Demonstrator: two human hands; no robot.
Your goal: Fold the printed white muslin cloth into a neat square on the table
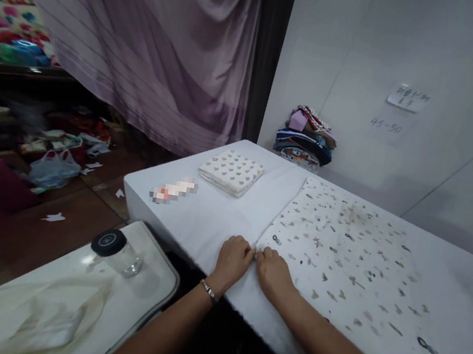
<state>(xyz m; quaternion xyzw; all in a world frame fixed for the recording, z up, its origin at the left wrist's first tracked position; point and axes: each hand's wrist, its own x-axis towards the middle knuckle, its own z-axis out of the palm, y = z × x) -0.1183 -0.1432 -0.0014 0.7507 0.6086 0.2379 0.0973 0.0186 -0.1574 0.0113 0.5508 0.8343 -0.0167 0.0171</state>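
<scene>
A white cloth with small leaf and flower prints [337,277] lies spread over the white-covered table. My left hand [233,262] and my right hand [273,275] meet at its near left corner. Both have their fingers closed in a pinch on the cloth's edge, with the fingertips almost touching. A bracelet is on my left wrist. Farther back on the table sits a folded cloth with a repeated grey print [232,171]. Left of my hands lies a small blurred-out item [174,190], whose kind I cannot make out.
At lower left, a white side table [139,305] holds a clear jar with a black lid [109,242] and a pale plastic bag [48,315]. Folded fabrics [305,140] are stacked by the wall. A purple curtain [186,43] hangs behind. Scraps and bags litter the floor.
</scene>
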